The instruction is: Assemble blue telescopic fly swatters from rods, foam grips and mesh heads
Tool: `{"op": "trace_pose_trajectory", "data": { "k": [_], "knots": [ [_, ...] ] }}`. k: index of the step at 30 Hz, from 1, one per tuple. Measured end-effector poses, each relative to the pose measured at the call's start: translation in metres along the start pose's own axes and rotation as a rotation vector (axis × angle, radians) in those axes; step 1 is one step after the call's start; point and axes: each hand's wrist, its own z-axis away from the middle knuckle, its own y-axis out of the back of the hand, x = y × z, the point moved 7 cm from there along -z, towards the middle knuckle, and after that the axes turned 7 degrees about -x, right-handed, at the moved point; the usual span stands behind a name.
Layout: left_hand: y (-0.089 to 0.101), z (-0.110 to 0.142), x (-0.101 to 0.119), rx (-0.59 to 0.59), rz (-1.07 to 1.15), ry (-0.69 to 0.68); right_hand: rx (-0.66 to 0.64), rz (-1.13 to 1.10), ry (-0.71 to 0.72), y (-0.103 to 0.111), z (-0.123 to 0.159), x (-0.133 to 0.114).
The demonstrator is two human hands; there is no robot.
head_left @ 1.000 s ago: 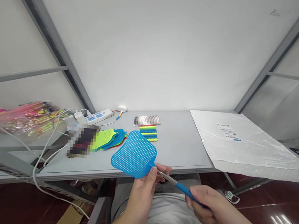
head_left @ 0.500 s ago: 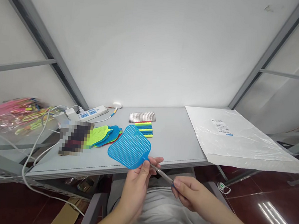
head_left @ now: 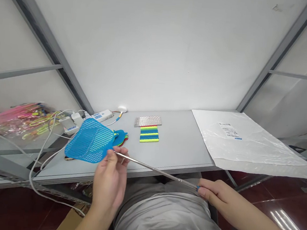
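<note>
A blue fly swatter [head_left: 90,140] with a perforated head is held over the front left of the table. My left hand [head_left: 112,172] pinches it at the neck, where the head meets a thin metal telescopic rod [head_left: 152,168]. The rod slants down to the right, drawn out long, to my right hand [head_left: 215,193]. That hand is closed around the rod's far end, where a bit of blue shows; the grip itself is mostly hidden by my fingers. Behind the blue head lies a pile of swatter heads [head_left: 121,137] in blue, green and red, partly covered.
Metal rods [head_left: 148,121] lie side by side near the wall, with yellow, blue and red grip tubes [head_left: 149,134] before them. A white plastic mailer bag [head_left: 247,144] overhangs the table's right front edge. A power strip [head_left: 102,115] and cables are at left, beside bagged colourful items [head_left: 21,119].
My hands have moved apart, left hand leftward with the swatter head and right hand rightward. The rod between them has grown much longer.
</note>
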Motion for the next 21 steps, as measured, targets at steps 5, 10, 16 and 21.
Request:
{"op": "trace_pose_trajectory", "data": {
  "k": [5,10,16,21],
  "knots": [
    [0.016,-0.015,0.025,0.116,0.028,-0.106,0.016,0.177,0.018,0.016,0.005,0.006],
    [0.006,-0.003,0.009,0.05,-0.027,-0.06,0.195,0.335,0.092,0.022,-0.001,-0.001],
    [-0.023,0.041,-0.049,-0.202,-0.134,0.254,0.263,0.51,0.242,0.001,-0.009,-0.025],
    [-0.023,0.053,-0.059,-0.231,-0.2,0.289,0.259,0.616,0.245,-0.004,-0.01,-0.025]
  ]
}}
